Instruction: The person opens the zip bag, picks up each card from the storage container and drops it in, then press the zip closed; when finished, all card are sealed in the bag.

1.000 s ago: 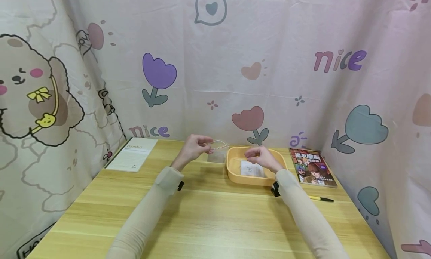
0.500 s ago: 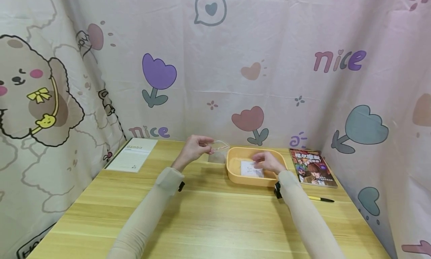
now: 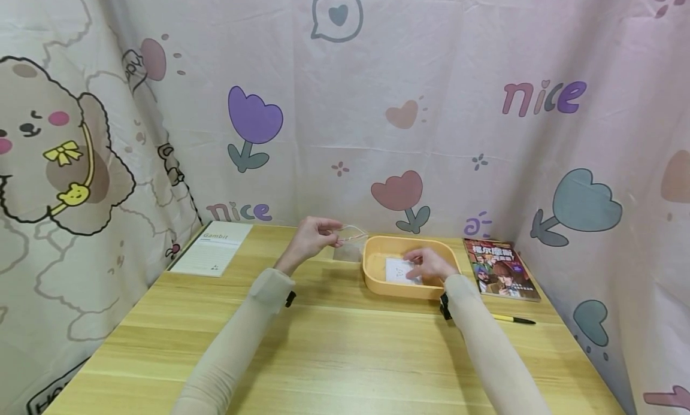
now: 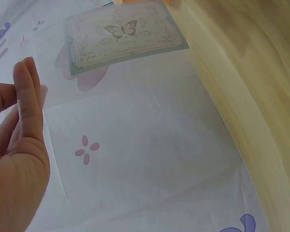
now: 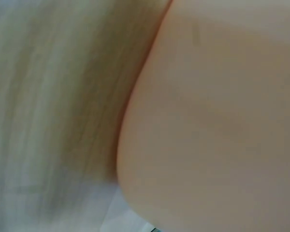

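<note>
Your left hand [image 3: 314, 236] is up off the surface [image 3: 345, 355], left of the yellow tray [image 3: 406, 290], thumb and fingertips together on the edge of a clear bag [image 3: 353, 238]. Bag mouth gapes in a thin loop toward the tray; its film hangs below, just beside the tray's left end. Left wrist view: a pale card [image 4: 128, 36] with a butterfly and a grey-green border shows at the film's far end; whether inside the bag or behind it, cannot tell.

Your right hand [image 3: 431, 264] dips into the tray from the right, thumb and forefinger bent and apart over the right part of a white piece [image 3: 398, 270] with faint markings. That piece lies flat on the tray floor; whether your fingertips touch it, cannot tell. Right wrist view is blurred, mostly tray wall.

Around you: white notepad [image 3: 212, 247], "Gambit" on its cover, at the far left of the surface. Colourful magazine [image 3: 501, 268] right of the tray, near it. Yellow-and-black pen [image 3: 514, 319] below the magazine, close to your right sleeve [image 3: 482, 337]. Behind everything, a pale curtain [image 3: 345, 91] printed with tulips, hearts and "nice".
</note>
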A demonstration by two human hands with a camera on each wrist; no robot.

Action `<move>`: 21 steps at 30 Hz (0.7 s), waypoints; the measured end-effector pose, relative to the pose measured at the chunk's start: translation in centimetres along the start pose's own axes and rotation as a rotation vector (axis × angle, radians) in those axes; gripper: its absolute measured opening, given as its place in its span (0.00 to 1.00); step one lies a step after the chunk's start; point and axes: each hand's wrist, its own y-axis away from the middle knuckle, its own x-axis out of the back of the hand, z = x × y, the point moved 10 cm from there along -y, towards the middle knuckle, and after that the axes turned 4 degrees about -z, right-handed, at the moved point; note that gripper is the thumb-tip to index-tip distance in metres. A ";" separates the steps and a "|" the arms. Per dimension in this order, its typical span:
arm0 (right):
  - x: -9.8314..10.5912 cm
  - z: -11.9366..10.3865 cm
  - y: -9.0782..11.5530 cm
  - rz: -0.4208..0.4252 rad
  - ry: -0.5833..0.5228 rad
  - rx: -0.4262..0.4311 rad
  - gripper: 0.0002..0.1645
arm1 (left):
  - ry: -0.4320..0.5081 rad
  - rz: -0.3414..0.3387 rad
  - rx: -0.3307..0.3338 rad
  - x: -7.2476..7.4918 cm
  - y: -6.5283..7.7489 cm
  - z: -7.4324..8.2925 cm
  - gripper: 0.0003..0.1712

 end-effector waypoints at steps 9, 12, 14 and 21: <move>-0.4 0.4 -0.2 -0.010 0.018 -0.024 0.31 | 0.004 -0.002 0.002 -0.1 0.1 0.1 0.19; -0.5 0.5 -0.2 -0.010 0.005 -0.048 0.32 | 0.005 -0.002 0.006 -0.1 0.1 0.1 0.19; -0.5 0.6 -0.1 -0.007 -0.005 -0.062 0.32 | 0.001 -0.001 0.010 -0.1 0.1 0.1 0.19; -0.5 0.8 -0.1 0.011 -0.041 -0.085 0.32 | -0.003 -0.005 0.007 -0.1 0.1 0.3 0.19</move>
